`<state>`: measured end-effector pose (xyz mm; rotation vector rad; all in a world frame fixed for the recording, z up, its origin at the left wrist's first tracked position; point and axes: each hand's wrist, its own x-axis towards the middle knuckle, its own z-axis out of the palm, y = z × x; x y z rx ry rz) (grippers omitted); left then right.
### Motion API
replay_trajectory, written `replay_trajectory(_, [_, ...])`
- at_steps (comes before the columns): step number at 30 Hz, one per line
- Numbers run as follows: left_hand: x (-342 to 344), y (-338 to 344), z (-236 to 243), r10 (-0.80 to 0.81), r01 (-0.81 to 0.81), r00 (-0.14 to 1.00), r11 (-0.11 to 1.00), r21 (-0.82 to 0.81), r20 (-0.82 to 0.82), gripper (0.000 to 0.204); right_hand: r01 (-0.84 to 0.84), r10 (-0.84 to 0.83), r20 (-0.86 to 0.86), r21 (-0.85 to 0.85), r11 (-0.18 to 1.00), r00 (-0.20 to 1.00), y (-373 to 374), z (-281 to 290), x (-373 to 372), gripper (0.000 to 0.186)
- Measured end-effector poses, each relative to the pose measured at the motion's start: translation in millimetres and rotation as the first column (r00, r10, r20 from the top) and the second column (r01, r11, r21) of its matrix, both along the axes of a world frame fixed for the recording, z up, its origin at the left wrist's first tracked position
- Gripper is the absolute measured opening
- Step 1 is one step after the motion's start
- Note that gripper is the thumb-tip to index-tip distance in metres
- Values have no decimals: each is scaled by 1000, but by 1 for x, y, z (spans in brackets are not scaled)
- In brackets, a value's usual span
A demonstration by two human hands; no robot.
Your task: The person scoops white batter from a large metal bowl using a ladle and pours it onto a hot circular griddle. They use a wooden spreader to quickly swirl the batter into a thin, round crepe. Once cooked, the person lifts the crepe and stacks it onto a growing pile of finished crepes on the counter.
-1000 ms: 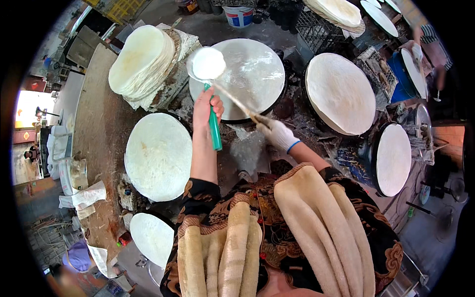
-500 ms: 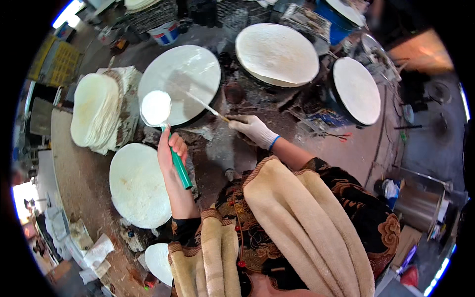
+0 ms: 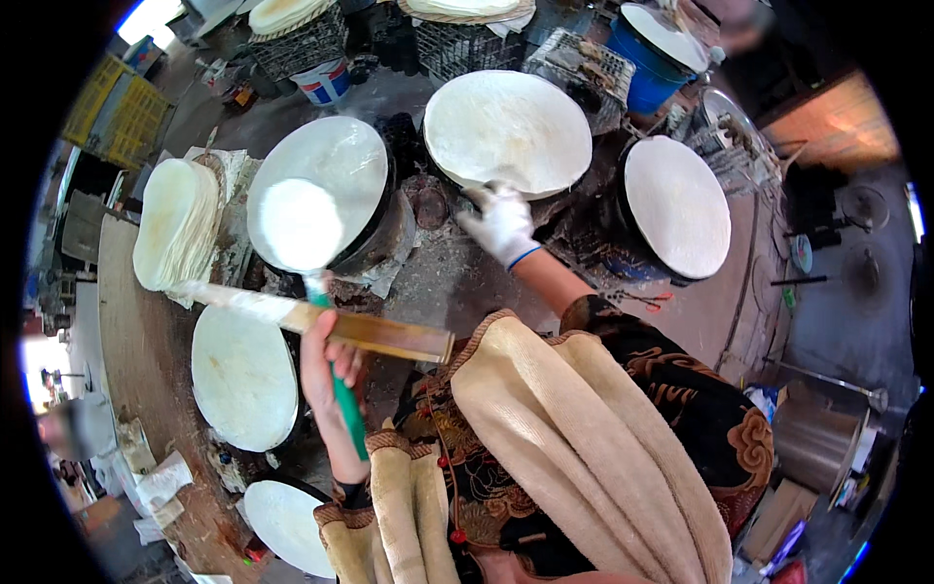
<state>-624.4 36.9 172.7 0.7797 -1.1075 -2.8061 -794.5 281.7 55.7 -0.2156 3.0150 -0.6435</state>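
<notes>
My left hand [image 3: 328,370] grips a green-handled ladle [image 3: 347,414] whose round head [image 3: 297,222] is full of white batter. A long, flat wooden stick [image 3: 394,334] lies crosswise at the same hand. Beyond the ladle is a round griddle [image 3: 333,154] with a pale, wet-looking surface. My right hand [image 3: 498,222], in a white glove with darkened fingertips, reaches to the front edge of a round white sheet [image 3: 508,127] on the middle griddle. Its fingers are blurred, and whether they hold the edge is unclear.
A stack of pale sheets [image 3: 170,229] stands at left above a sheet-covered griddle [image 3: 243,380]; another [image 3: 282,521] is below. A further griddle [image 3: 676,204] is at right, scissors [image 3: 658,302] nearby. Behind are wire crates [image 3: 452,47], buckets [image 3: 326,83] and a blurred person [image 3: 744,24].
My right hand has let go of the stick and moved up to the middle griddle. The stick now lies across my left hand. The view has shifted, bringing more of the back into sight.
</notes>
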Motion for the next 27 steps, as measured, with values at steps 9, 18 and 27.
replay_trajectory(9, [24, 39, -8, 301, -302, 953, 928, 219, 40, 18, -87, 137, -180, 260, 962, 974, 104, -58, -82, 25])
replay_trajectory(18, [127, 54, -55, 348, -414, 883, 893, 173, 316, 42, -246, 451, -645, 387, 889, 617, 120, 89, -202, 34])
replay_trajectory(27, [184, 26, -71, 567, -609, 790, 767, 201, 233, 20, -600, 661, -372, 280, 749, 651, -10, 216, -241, 40])
